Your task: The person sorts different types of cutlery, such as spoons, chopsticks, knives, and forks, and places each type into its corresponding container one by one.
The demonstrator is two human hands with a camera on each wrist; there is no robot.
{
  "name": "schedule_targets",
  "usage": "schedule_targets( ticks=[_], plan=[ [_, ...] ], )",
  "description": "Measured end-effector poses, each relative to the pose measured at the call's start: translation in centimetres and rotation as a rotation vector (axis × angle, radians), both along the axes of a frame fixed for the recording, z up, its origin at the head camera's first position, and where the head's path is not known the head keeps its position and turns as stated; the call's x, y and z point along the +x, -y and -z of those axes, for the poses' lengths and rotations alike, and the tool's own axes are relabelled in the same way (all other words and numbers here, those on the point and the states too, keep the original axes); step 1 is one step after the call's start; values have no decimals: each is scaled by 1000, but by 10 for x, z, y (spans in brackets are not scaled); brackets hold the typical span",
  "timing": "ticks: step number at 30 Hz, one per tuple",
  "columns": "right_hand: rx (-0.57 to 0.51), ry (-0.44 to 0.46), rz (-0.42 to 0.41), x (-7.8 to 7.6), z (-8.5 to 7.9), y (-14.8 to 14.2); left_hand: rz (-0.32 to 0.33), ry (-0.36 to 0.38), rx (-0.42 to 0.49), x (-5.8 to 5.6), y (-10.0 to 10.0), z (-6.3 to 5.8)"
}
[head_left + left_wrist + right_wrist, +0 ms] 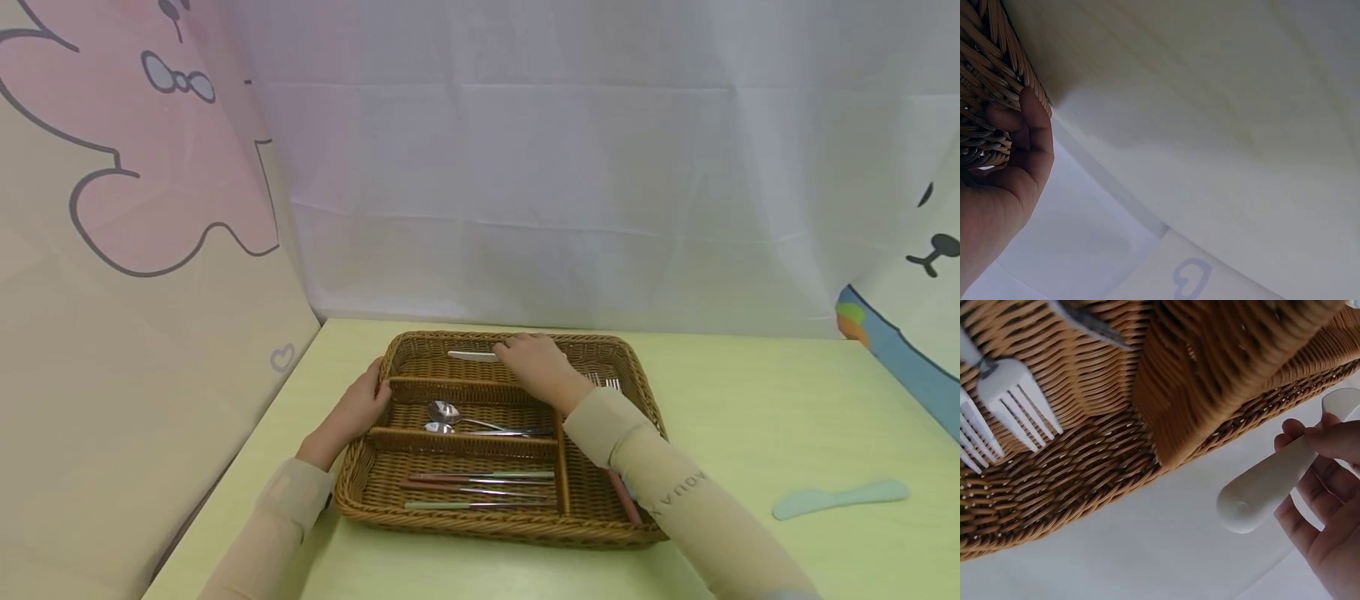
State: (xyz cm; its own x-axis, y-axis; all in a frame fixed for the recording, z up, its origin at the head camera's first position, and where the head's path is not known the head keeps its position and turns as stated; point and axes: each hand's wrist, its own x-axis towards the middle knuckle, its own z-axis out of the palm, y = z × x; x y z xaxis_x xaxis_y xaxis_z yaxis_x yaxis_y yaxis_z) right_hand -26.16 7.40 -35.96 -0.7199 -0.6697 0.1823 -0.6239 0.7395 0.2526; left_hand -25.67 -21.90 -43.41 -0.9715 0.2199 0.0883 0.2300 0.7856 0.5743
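My right hand is over the back compartment of a brown wicker cutlery tray. Its thumb and fingers pinch a white butter knife, whose pale blade points left in the head view. At the tray's left side, my left hand grips the woven rim, fingers curled around the wicker in the left wrist view. Two spoons lie in the middle compartment. Forks sit in the right-hand compartment, partly hidden by my right arm in the head view.
Chopsticks with green and red ends lie in the front compartment. A red handle shows beneath my right forearm. A mint-green butter knife lies on the pale yellow-green table to the right. White cloth hangs behind.
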Motion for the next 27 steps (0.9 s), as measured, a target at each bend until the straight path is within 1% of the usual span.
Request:
schedule_targets(
  ticks=[8, 13, 19, 21, 27],
  plan=[
    [-11, 66, -4, -5, 5, 12, -4, -7, -9, 1, -1, -1],
    [-34, 157, -17, -8, 9, 15, 1, -10, 1, 1, 0, -1],
    [-49, 322, -9, -12, 15, 19, -4, -3, 3, 1, 0, -1],
    [-50, 358, -8, -12, 17, 19, -4, 1, 0, 1, 0, -1],
    [-48, 410, 4, -14, 22, 18, -8, 17, 1, 2, -1, -2]
  ],
)
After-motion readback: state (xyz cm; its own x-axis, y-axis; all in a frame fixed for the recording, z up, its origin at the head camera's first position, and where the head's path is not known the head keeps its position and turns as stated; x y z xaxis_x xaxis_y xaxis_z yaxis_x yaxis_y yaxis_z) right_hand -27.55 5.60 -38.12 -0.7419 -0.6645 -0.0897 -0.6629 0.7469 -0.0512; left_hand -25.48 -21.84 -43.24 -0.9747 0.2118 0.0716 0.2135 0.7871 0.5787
